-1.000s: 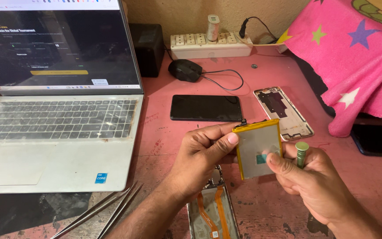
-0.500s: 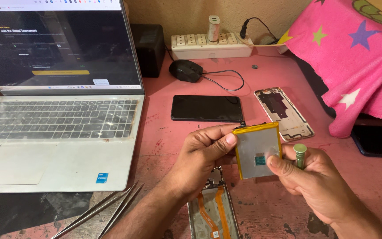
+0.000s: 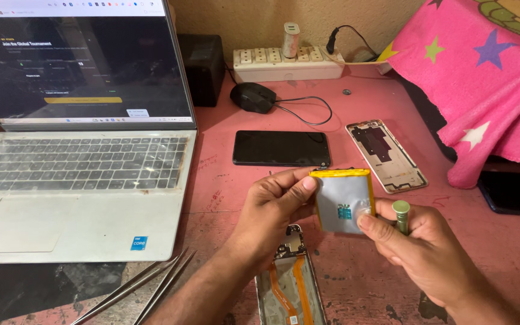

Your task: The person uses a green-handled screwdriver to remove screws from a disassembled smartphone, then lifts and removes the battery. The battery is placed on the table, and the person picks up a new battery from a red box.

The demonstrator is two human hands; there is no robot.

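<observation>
- Left hand (image 3: 272, 207) pinches the left edge of the flat silver battery (image 3: 343, 201) — thumb on its face.
- Right hand (image 3: 428, 253) clamps the battery's lower right corner and also grips a small green-handled tool (image 3: 401, 215).
- Battery is held in the air above the pink table (image 3: 224, 180), just over the opened phone (image 3: 289, 283).
- Risk: two-handed pinching may bend the soft cell.
- Risk: the tool tip, so close, could nick the pouch.
- Tweezers (image 3: 139, 286) lie near the left forearm — could be knocked.
</observation>
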